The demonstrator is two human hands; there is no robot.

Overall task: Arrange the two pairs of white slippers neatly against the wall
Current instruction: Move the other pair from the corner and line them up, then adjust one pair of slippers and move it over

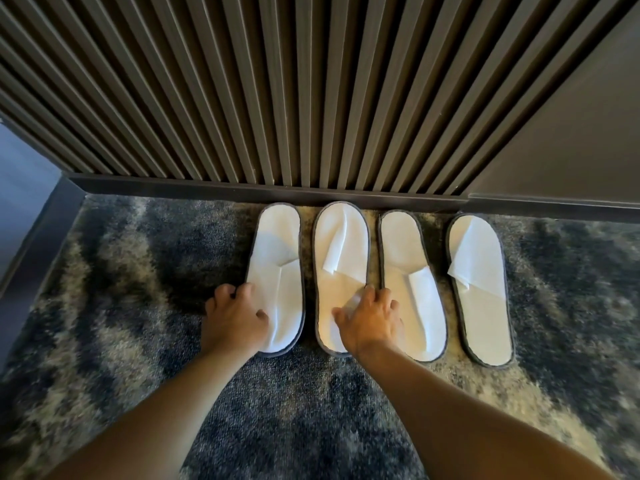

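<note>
Against the wall (311, 98), four slippers (408, 289) lie; both hands' fingers (242, 292) rest spread on two.

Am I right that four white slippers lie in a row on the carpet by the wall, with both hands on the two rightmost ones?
Not quite. The head view shows the left hand and right hand on the two leftmost slippers; the two rightmost lie untouched.

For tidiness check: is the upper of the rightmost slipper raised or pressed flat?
Pressed flat: the rightmost slipper shows its upper creased flat against the insole.
</note>
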